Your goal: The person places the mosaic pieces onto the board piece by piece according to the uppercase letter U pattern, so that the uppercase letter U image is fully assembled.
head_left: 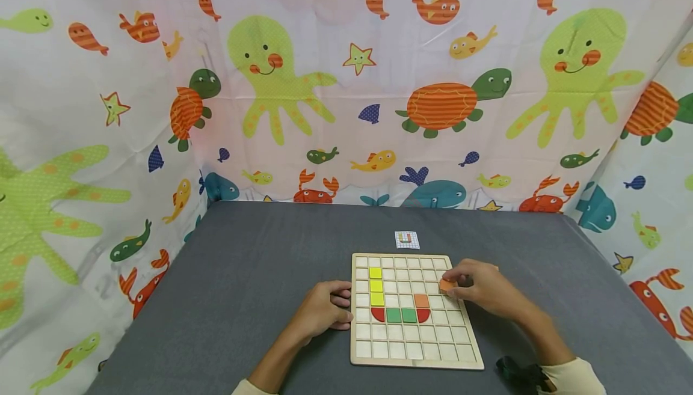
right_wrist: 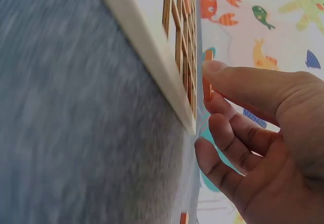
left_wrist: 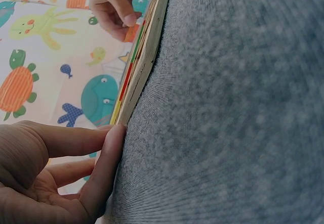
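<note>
A wooden grid board (head_left: 373,350) lies on the grey table. On it are yellow square tiles (head_left: 376,285) in a column, red quarter-round tiles (head_left: 378,314) at two corners, green square tiles (head_left: 402,315) between them and an orange square tile (head_left: 421,301) at the right. My right hand (head_left: 484,287) pinches another orange square tile (right_wrist: 208,75) between thumb and fingertips, over the board's right side. At the board's left edge, my left hand (head_left: 322,311) touches the rim with thumb and fingertips, the other fingers loosely bent (left_wrist: 66,171).
A small card (head_left: 407,240) with a coloured U-shaped pattern on a grid lies just beyond the board. A dark object (head_left: 520,374) is by the right sleeve. Sea-animal curtains (head_left: 325,82) surround the table's back and sides.
</note>
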A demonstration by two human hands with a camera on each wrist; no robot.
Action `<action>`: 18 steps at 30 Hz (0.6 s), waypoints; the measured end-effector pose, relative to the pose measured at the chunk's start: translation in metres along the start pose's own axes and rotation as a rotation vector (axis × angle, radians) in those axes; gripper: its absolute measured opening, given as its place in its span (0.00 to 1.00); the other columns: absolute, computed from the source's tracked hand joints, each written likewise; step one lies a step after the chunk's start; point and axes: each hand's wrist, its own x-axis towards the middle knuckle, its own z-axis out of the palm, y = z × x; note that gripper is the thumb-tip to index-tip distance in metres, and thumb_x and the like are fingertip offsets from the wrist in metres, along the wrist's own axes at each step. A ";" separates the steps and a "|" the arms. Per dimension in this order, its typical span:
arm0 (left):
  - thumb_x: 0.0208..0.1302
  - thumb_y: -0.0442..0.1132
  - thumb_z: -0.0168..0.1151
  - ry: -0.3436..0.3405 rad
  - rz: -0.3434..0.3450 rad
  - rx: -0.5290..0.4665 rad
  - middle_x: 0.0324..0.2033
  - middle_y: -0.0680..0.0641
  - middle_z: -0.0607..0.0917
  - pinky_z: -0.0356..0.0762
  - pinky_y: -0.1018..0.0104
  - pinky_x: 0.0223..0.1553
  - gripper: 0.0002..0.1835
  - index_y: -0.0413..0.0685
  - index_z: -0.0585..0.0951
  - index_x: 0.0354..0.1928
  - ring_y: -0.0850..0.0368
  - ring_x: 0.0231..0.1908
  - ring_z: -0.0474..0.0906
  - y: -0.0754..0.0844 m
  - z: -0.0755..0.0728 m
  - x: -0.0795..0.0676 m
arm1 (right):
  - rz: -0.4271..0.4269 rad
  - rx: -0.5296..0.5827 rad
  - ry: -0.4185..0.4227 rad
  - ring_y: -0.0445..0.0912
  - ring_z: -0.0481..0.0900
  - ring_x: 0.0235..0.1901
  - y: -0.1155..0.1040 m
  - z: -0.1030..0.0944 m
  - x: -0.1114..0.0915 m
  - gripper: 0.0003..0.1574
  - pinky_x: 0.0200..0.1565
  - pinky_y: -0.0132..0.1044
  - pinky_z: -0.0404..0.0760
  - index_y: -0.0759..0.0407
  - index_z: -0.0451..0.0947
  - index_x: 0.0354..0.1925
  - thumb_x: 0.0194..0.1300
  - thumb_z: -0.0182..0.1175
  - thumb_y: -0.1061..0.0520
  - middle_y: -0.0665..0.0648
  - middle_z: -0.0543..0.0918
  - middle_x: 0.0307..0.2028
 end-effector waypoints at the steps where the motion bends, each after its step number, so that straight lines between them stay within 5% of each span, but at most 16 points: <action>1: 0.55 0.17 0.71 0.000 0.001 0.000 0.52 0.38 0.81 0.93 0.58 0.36 0.36 0.30 0.75 0.69 0.50 0.48 0.82 0.000 0.000 0.000 | -0.002 0.007 -0.006 0.44 0.75 0.40 -0.002 0.001 0.002 0.14 0.36 0.31 0.73 0.55 0.90 0.49 0.65 0.75 0.57 0.47 0.80 0.37; 18: 0.55 0.17 0.71 0.003 -0.008 -0.003 0.52 0.38 0.81 0.93 0.58 0.36 0.37 0.30 0.76 0.69 0.50 0.47 0.82 0.000 0.000 0.000 | -0.118 0.030 -0.038 0.40 0.78 0.40 -0.014 0.015 0.020 0.14 0.40 0.33 0.81 0.57 0.89 0.50 0.66 0.74 0.56 0.48 0.85 0.42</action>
